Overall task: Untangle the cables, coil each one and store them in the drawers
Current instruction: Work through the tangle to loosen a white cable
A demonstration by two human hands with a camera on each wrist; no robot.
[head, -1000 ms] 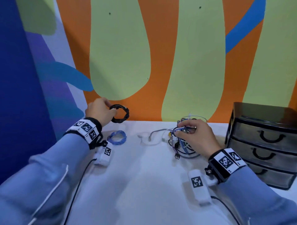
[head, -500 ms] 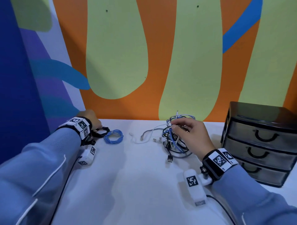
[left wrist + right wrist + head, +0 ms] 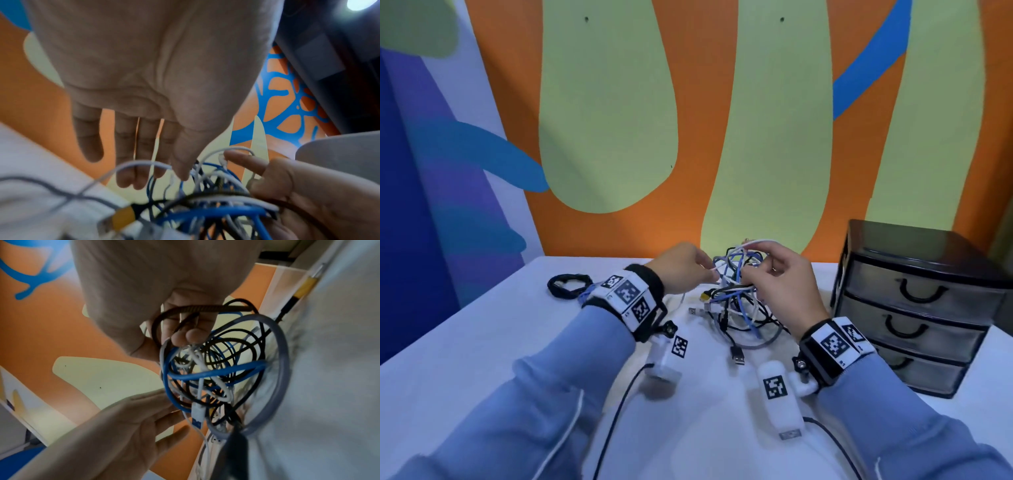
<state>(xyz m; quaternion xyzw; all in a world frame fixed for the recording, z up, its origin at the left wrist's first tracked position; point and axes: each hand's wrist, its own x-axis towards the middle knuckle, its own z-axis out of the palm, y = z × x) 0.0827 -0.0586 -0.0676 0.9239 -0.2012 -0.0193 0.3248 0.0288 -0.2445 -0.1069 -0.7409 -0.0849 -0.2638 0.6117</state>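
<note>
The white tabletop (image 3: pixel 482 359) carries everything, with the dark chest of 3 drawers (image 3: pixel 914 308) at its right edge, all 3 fronts closed, so nothing is stored yet. Between the forearms, just left of the chest, sits the tangle of cables (image 3: pixel 739 294), a knot of blue, white, black and grey loops with several plugs trailing toward the viewer. At far left lies the coiled black cable (image 3: pixel 566 285), now set down on the tabletop rather than held up in the air as it was 1 second ago; a coiled blue cable that lay beside it half a second ago is now almost wholly hidden behind the left wrist. The left hand (image 3: pixel 681 267) has let that coil go and crossed to the tangle, its fingers nearly straight and spread, the tips just touching the loops without closing on any. The right hand (image 3: pixel 780 281) has lifted the top of the knot, fingers curled round a braided black strand and nearby loops. That suggests 2 cables are coiled and waiting, and the work is turning to freeing a next one, probably the white loop standing highest.
</note>
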